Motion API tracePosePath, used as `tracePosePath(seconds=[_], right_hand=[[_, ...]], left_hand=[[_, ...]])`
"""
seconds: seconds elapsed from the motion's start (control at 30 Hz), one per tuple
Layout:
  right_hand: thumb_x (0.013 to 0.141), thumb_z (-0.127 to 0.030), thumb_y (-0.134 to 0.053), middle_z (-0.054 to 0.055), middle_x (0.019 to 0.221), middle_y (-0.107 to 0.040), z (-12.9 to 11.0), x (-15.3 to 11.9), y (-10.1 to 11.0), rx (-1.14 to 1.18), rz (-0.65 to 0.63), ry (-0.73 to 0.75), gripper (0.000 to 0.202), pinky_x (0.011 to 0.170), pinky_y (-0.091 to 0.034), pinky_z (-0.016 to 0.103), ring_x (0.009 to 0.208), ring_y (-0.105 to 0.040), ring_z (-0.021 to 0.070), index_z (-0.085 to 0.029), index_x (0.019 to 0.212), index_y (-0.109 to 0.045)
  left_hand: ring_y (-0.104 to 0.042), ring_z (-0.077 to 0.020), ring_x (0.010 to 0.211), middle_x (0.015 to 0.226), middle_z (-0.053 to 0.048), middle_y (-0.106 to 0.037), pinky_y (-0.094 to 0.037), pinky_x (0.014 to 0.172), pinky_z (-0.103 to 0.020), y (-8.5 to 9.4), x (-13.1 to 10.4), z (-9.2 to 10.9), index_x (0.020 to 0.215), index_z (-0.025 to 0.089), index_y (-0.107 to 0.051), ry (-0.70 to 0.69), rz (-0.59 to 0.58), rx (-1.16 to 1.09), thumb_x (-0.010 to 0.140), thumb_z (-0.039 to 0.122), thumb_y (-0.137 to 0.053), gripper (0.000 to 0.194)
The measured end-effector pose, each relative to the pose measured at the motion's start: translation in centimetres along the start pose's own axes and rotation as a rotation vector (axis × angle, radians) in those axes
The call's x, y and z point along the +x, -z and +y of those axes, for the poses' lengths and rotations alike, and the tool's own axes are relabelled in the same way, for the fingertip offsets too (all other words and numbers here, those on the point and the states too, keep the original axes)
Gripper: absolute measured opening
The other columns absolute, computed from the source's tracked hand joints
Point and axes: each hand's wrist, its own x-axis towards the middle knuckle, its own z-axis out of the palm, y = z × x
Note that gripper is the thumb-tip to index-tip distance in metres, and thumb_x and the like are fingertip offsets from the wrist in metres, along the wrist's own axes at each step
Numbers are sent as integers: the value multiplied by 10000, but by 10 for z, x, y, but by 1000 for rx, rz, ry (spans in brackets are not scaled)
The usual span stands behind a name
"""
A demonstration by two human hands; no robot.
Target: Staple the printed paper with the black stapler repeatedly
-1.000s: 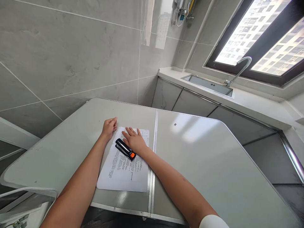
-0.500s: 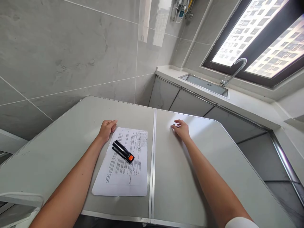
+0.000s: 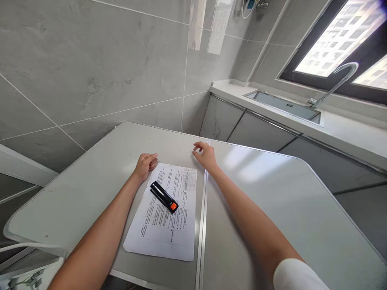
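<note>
White printed sheets point(image 3: 163, 243) lie on the table, with a black stapler point(image 3: 162, 196) resting slantwise across them, its orange end toward the lower right. Beside the sheets' far left corner, my left hand point(image 3: 146, 166) is curled closed; whatever is inside it, if anything, is hidden. My right hand point(image 3: 206, 156) is over the table near its far edge, by the metal seam, beyond the sheets' far right corner. Its thumb and forefinger are curved toward each other around something tiny that I cannot make out.
The grey table point(image 3: 256, 209) has a metal seam point(image 3: 202, 237) running down its middle. A tiled wall point(image 3: 99, 60) rises behind it. A counter with a sink point(image 3: 284, 105) and a faucet point(image 3: 335, 86) stands at the back right, under a window.
My right hand has moved left, from the right half of the table to the seam. The view has shifted slightly; my left hand and the stapler stay in place on the table.
</note>
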Motion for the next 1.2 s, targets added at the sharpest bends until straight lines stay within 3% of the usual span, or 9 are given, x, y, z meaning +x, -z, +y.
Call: tracePosePath(seconds=[0.1,0.2,0.43,0.6,0.73,0.87,0.97,1.1,1.2], right_hand=[[820,-218,-652,12,949,-754,-23,20,-44,67,-45,17,307,916,-464,367,891,-593,202,-246,1126,-668],[807,-189,-672,12,943,-751,-24,27,-67,108,-179,3,248,832,-476,328,810,-586,177,-236,1049,-697],[738,-299,-762,13,939,-740,-8,28,-69,211,-273,-50,244,752,-475,293,737,-568,143,-232,973,-760],[826,-410,-623,26,854,-708,-4,12,-36,307,-204,-208,308,682,-462,285,689,-572,151,-200,1024,-730],[843,-350,-558,4,717,-644,3,-45,16,62,-111,-194,217,672,-428,285,656,-542,158,-205,887,-714],[850,-327,-519,0,689,-651,26,-107,76,-181,-92,-208,226,676,-419,283,647,-571,163,-217,873,-716],[821,-368,-532,2,625,-620,52,-126,109,-278,-13,-309,272,646,-403,289,604,-560,170,-202,870,-742],[763,-391,-580,6,643,-626,79,-121,124,-224,44,-382,271,650,-402,283,634,-561,170,-196,829,-756],[740,-368,-584,0,641,-623,77,-115,120,-193,37,-429,254,647,-392,283,639,-550,167,-206,831,-758]], left_hand=[[-156,-61,461,511,74,-169,-121,453,-260,0,-1,0,524,212,-222,0,-6,24,885,402,-691,622],[-158,-68,470,512,71,-174,-131,468,-271,-1,-2,-1,529,212,-222,-2,-5,68,897,417,-672,616],[-186,-89,491,500,54,-218,-145,500,-296,-1,-2,-5,513,211,-265,-9,-25,212,934,441,-614,593],[-207,-98,506,509,45,-244,-163,517,-300,-3,-3,-3,515,206,-293,-38,3,252,955,445,-589,582],[-208,-99,513,520,48,-238,-189,531,-296,-7,-4,-3,514,201,-321,-53,-14,360,954,455,-592,576],[-210,-103,512,522,48,-233,-182,528,-295,-9,-3,-4,519,204,-328,-65,-11,414,959,478,-575,574],[-205,-104,506,518,47,-230,-169,522,-300,-10,-3,-3,518,211,-301,-71,-1,410,955,478,-568,577],[-205,-105,513,522,47,-224,-171,530,-304,-12,-5,-2,528,213,-277,-112,-15,478,937,463,-595,576],[-222,-111,530,539,42,-239,-191,540,-301,-14,-6,-3,549,210,-290,-151,16,541,944,463,-592,558]])
